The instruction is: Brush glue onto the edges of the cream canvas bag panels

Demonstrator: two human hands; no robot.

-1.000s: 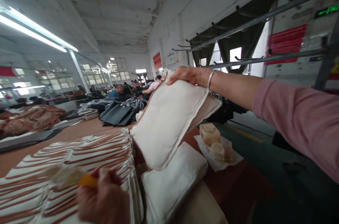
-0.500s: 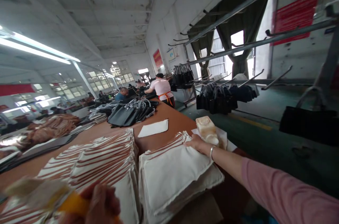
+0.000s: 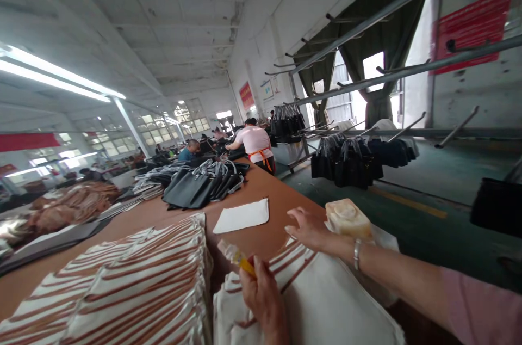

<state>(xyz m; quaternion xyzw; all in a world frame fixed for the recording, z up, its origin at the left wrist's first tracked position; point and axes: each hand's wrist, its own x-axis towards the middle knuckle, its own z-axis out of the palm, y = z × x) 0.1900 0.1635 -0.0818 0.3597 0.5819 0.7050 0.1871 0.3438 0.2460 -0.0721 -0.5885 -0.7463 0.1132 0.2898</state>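
Note:
My left hand [image 3: 265, 293] is closed round the yellow handle of a brush [image 3: 240, 259], its pale bristles pointing up and left. It is over the left side of a stack of white fabric panels [image 3: 334, 296] with brown edge strips. My right hand [image 3: 308, 229], a bracelet on its wrist, is at the far edge of that stack with its fingers apart. Just right of it stands a yellowish-white container [image 3: 348, 217], partly behind my forearm. More overlapping white panels with brown strips [image 3: 142, 274] lie to the left. A single white panel [image 3: 242, 216] lies flat beyond my hands.
Dark bags [image 3: 199, 184] are piled farther along the brown table [image 3: 281, 192]. Brown material [image 3: 77, 203] is heaped at left. A metal rack [image 3: 367, 81] with hooks and hanging black bags [image 3: 346, 162] stands at right. A co-worker in pink [image 3: 256, 143] is at the table's far end.
My left hand has brought the brush from the lower left across to the right-hand stack. My right hand's fingers have lifted and spread at the stack's far edge. The view has shifted slightly.

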